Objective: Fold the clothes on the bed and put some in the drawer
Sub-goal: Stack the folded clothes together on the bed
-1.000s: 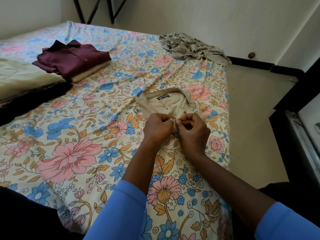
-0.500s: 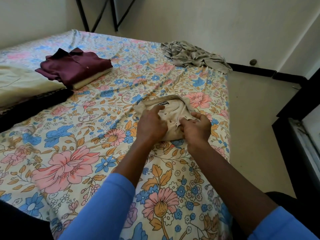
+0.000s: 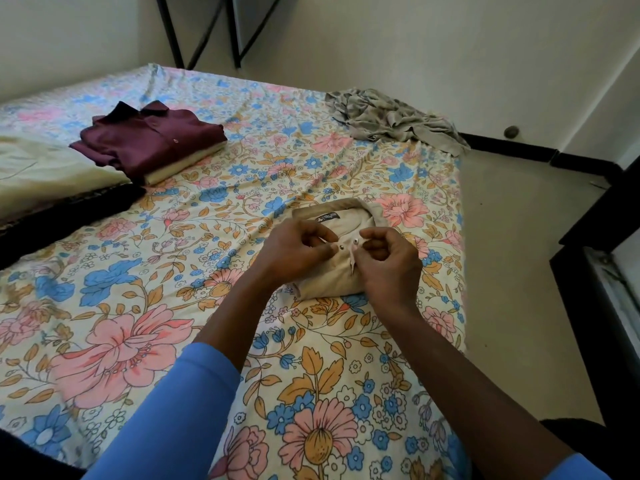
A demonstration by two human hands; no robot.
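Observation:
A folded beige polo shirt (image 3: 334, 278) lies collar-up near the right side of the flowered bed (image 3: 138, 306). My left hand (image 3: 298, 252) pinches the left edge of its button placket by a small button. My right hand (image 3: 389, 261) pinches the right edge of the placket just below the collar. Both hands cover the middle of the shirt. A folded maroon shirt (image 3: 149, 140) sits on a folded cream garment at the far left. A crumpled grey garment (image 3: 394, 121) lies unfolded at the bed's far right corner.
A cream pillow (image 3: 41, 174) and a dark cloth (image 3: 62, 216) lie along the left edge. Bare floor (image 3: 519, 271) runs along the bed's right side. Dark furniture (image 3: 606, 271) stands at the right. A black metal frame (image 3: 207, 29) leans on the back wall.
Both hands moved from the lower placket up toward the collar and now pinch the placket edges. The camera view shifted slightly closer.

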